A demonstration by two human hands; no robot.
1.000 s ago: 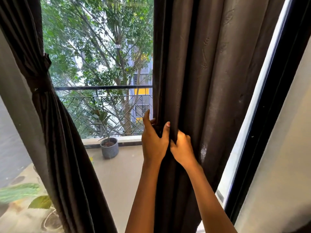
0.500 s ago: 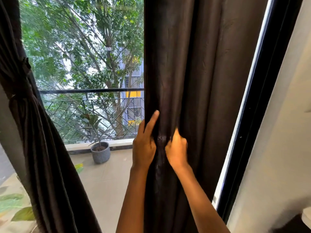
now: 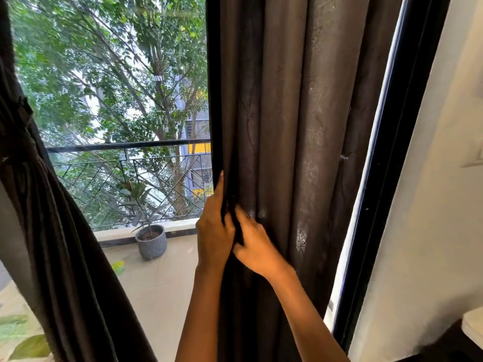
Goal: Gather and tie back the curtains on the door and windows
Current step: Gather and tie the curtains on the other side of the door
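A dark brown curtain (image 3: 292, 121) hangs in long folds in front of me, right of the glass. My left hand (image 3: 213, 231) grips its left edge, fingers curled round the fabric and one finger pointing up along the hem. My right hand (image 3: 254, 246) sits just beside it and pinches a dark fold between the two hands. At the far left a second dark curtain (image 3: 60, 252) is bunched and tied with a band (image 3: 18, 126) at its waist.
A black door frame (image 3: 386, 178) and a cream wall (image 3: 431, 205) stand to the right. Through the glass lie a tiled balcony, a grey potted plant (image 3: 151, 241) and a black metal railing (image 3: 125, 147). Green leaves show at the bottom left.
Both hands have drawn closer together on the curtain's left edge, and the right hand has slid lower onto a fold. The view has shifted slightly right.
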